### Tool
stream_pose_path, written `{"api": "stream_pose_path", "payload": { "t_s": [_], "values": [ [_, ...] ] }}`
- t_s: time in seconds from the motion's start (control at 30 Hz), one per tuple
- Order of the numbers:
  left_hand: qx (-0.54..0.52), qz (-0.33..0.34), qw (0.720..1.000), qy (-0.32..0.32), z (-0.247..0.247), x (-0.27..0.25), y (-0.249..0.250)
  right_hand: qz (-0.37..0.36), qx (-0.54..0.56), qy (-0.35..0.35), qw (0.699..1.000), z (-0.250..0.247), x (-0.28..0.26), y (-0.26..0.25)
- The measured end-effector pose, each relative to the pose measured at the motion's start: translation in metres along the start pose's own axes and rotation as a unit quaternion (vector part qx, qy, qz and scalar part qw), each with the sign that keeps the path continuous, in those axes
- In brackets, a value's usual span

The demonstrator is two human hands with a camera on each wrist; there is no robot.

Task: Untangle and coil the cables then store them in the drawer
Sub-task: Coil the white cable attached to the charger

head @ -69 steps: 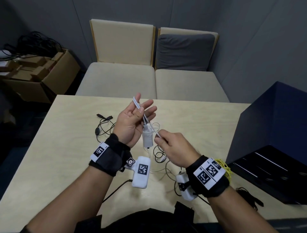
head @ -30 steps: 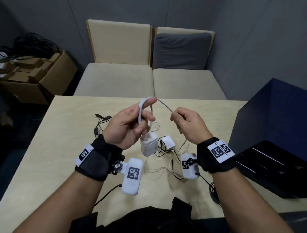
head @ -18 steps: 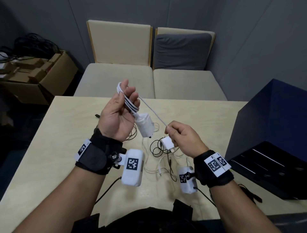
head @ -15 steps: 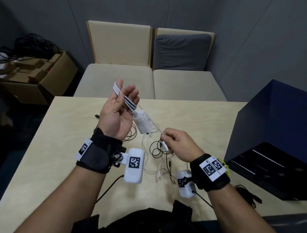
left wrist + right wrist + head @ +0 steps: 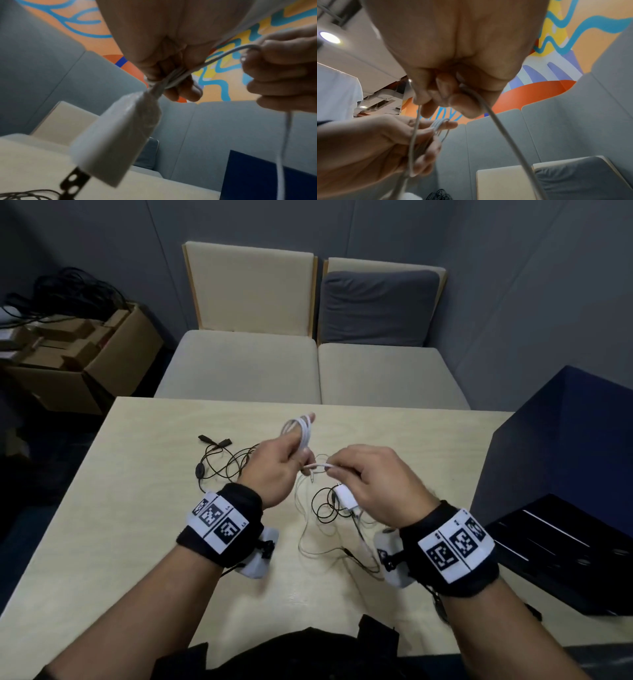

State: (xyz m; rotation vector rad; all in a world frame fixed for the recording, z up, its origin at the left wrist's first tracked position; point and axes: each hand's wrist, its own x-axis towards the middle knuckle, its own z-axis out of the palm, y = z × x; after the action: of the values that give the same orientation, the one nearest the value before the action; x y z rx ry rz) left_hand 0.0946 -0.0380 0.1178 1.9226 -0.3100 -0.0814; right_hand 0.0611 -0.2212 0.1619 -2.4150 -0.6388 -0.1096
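Note:
My left hand (image 5: 297,453) grips several loops of a white charger cable (image 5: 302,430) above the middle of the table (image 5: 144,508). The cable's white charger brick (image 5: 116,135) hangs below that hand; the head view hides it. Close on the right, my right hand (image 5: 334,471) pinches the free run of the same white cable (image 5: 320,466). In the right wrist view the cable (image 5: 489,112) passes through my curled fingers (image 5: 448,94) towards the coil (image 5: 438,124). A second small white charger (image 5: 346,498) lies on the table under my right hand, among thin white and black cables (image 5: 325,510).
A black cable with an inline control (image 5: 219,463) lies on the table to the left. A dark blue drawer unit (image 5: 565,460) stands at the right edge with its black drawer (image 5: 548,546) pulled open. Two cushioned chairs (image 5: 308,371) stand behind the table, and a cardboard box (image 5: 85,364) sits at left.
My left hand has turned palm-down and dropped lower with the coil. My right hand has come up and left, bringing the cable's free run beside the left hand.

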Motion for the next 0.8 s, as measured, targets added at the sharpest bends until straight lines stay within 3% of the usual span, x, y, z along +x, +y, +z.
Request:
{"api": "stream_pose_path", "payload": {
  "t_s": [0.13, 0.27, 0.37, 0.47, 0.63, 0.8],
  "values": [
    [0.018, 0.019, 0.998, -0.059, -0.002, -0.005, 0.010, 0.004, 0.002, 0.039, 0.999, -0.006, 0.011, 0.008],
    [-0.028, -0.008, 0.995, -0.096, -0.004, -0.008, 0.018, 0.020, 0.019, 0.075, 0.997, -0.014, 0.022, 0.015],
    [-0.126, -0.039, 0.980, -0.151, -0.002, -0.012, 0.020, 0.052, 0.041, 0.094, 0.993, -0.018, 0.029, 0.023],
    [-0.268, -0.061, 0.944, -0.182, -0.003, -0.015, 0.022, 0.081, 0.095, 0.098, 0.987, -0.015, 0.030, 0.030],
    [-0.414, -0.060, 0.898, -0.138, -0.006, -0.013, 0.028, 0.114, 0.139, 0.114, 0.977, -0.004, 0.020, 0.037],
    [-0.523, -0.033, 0.847, -0.086, -0.009, -0.010, 0.038, 0.141, 0.151, 0.086, 0.975, 0.016, 0.006, 0.044]
  ]
}}
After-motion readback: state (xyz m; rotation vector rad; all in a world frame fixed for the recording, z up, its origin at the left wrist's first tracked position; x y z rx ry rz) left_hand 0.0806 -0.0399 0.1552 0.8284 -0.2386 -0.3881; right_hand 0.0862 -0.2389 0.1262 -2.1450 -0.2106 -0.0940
